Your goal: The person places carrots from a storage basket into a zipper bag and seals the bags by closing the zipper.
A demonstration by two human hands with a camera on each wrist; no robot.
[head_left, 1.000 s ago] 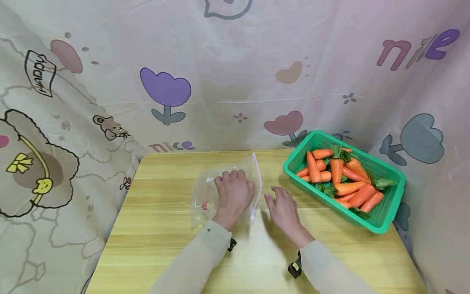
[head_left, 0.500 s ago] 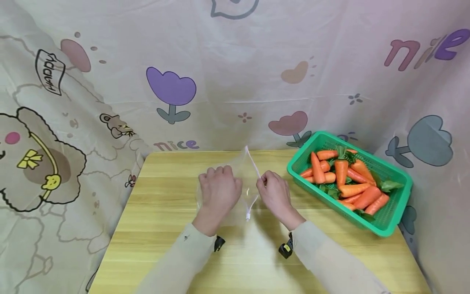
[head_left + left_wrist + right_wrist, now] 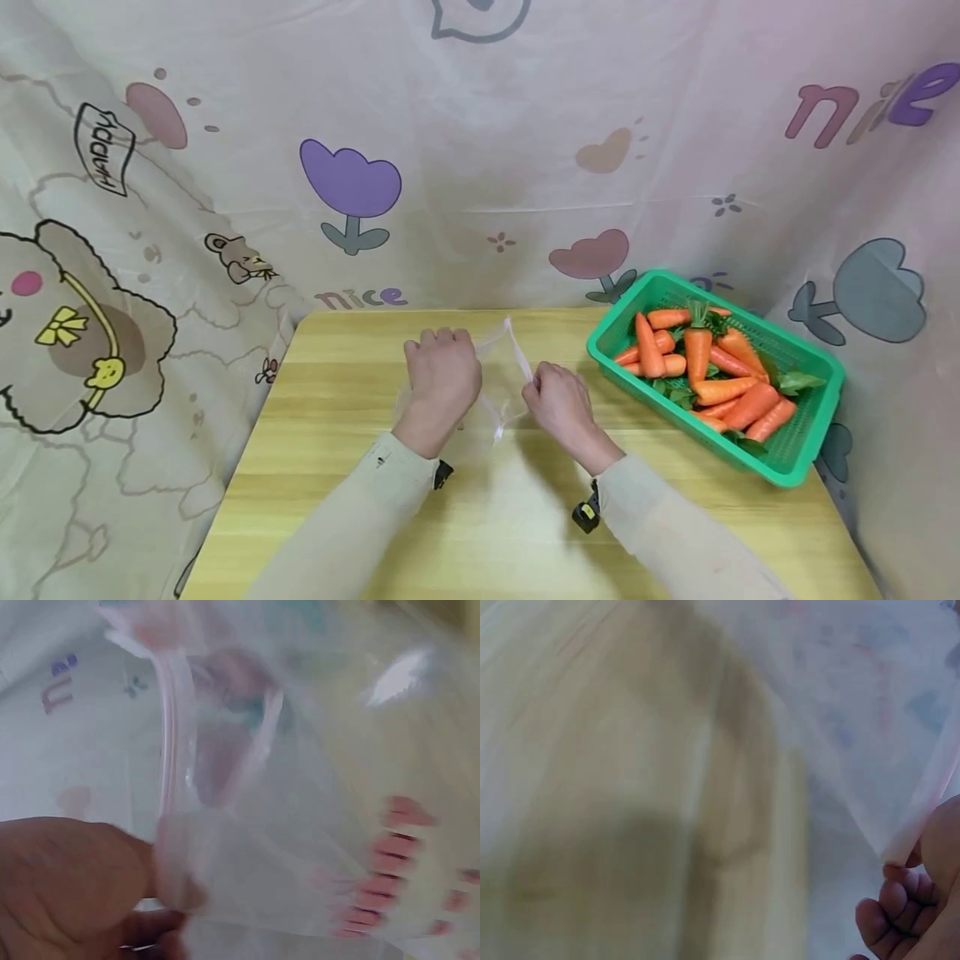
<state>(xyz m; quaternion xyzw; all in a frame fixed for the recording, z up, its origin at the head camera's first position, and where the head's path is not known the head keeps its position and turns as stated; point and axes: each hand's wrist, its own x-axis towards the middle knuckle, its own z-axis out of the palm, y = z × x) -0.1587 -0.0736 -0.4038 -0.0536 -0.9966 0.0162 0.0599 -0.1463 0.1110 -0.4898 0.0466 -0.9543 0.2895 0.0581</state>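
A clear plastic zip bag [image 3: 277, 870] with a pale pink zip edge [image 3: 519, 352] is held above the table between both hands. My left hand [image 3: 441, 383] pinches one side of the bag's mouth between thumb and fingers, as the left wrist view shows. The opposite side of the rim is pinched by my right hand [image 3: 562, 407], its other fingers curled. Between the hands the mouth gapes in a diamond shape. Red printing shows on the bag in the left wrist view. Most of the bag's body is hidden behind the left hand in the head view.
To the right, a green plastic basket [image 3: 823, 408] holds several carrots [image 3: 697, 350] and some green leaves [image 3: 798, 382]. It stands at the back right of the wooden table [image 3: 322, 500]. A patterned curtain [image 3: 465, 167] closes off the back and sides.
The right hand came in from beside the bag and took hold of its zip edge. The left hand moved left, the bag lifted off the table, and its mouth spread wider.
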